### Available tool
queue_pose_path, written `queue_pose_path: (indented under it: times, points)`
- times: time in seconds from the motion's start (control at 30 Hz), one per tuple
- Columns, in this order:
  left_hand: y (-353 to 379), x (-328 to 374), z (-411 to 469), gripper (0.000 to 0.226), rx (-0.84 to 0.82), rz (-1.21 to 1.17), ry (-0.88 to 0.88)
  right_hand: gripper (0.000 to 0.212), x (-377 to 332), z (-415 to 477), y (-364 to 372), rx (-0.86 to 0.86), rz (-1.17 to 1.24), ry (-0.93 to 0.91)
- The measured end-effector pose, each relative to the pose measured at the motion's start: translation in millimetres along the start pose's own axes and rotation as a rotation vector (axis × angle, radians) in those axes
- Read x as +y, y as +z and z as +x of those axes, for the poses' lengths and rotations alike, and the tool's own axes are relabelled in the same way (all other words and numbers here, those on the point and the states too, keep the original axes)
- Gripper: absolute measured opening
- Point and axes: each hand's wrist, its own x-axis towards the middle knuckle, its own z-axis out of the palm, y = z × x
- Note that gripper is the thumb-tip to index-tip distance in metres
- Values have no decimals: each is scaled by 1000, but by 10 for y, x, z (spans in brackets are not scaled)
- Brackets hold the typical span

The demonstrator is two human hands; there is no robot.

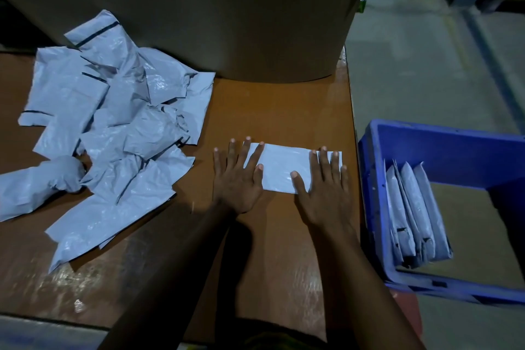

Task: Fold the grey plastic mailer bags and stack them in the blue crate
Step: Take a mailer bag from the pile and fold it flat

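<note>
- One tall brown cardboard box [199, 14] is stood at the far edge of the glossy bench [278, 111].
- Many crumpled grey plastic mailer bags [113, 122] are heaped along the left side.
- Several folded bags [412, 207] are stood upright in the blue crate [426, 145], beyond the right edge.
- One flat, rectangular folded mailer [279, 167] is pressed down near the right edge by the left hand [237, 182] and right hand [324, 196]. The fingers [254, 155] are straight and spread, and nothing is gripped.

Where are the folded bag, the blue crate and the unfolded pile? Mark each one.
folded bag [279, 169]: head view, its bare middle.
blue crate [440, 156]: head view, far wall.
unfolded pile [119, 111]: head view, centre.
</note>
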Motion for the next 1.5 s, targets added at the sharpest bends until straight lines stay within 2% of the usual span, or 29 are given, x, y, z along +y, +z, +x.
queue_pose_path:
  times: [0.1,0.2,0.3,0.37,0.53,0.63,0.73,0.8,0.87,0.97,1.07,1.13,1.3,1.4,1.5]
  points:
    - [-50,-14,3,57,-41,3,27,69,49,-142,-96,29,62,3]
    - [-189,103,1,62,-62,-15,31,35,72,-246,-209,245,86,-27]
    - [-324,454,-64,46,62,-122,36,22,94,-375,-224,283,152,24]
    - [-322,680,-124,31,118,-195,80,22,114,-453,-180,293,195,38]
    - [-247,925,-223,26,57,-217,133,23,158,-495,-121,331,221,-1]
    - [-248,910,-230,30,60,-216,133,19,146,-338,-182,307,219,23]
    - [-289,903,-224,36,27,-231,134,19,148,-155,-165,309,211,-36]
    - [-323,877,-196,31,8,-267,122,20,156,-123,-106,353,201,-72]
    - [-406,849,-89,25,-64,-292,107,20,162,-173,-38,404,175,-83]
    - [-530,901,175,30,-149,-287,94,19,139,-191,2,430,163,-84]
    - [-490,971,299,33,-192,-203,121,19,134,-125,-74,353,155,-68]
    - [-439,961,279,32,-184,-195,126,18,126,-31,-166,283,175,-69]
    - [-393,909,210,30,-133,-202,151,17,111,236,-197,348,204,-75]
    - [-393,782,174,32,-196,-325,140,22,164,257,-136,339,193,-63]
    - [-459,623,121,33,-198,-658,17,23,156,266,-154,286,155,-69]
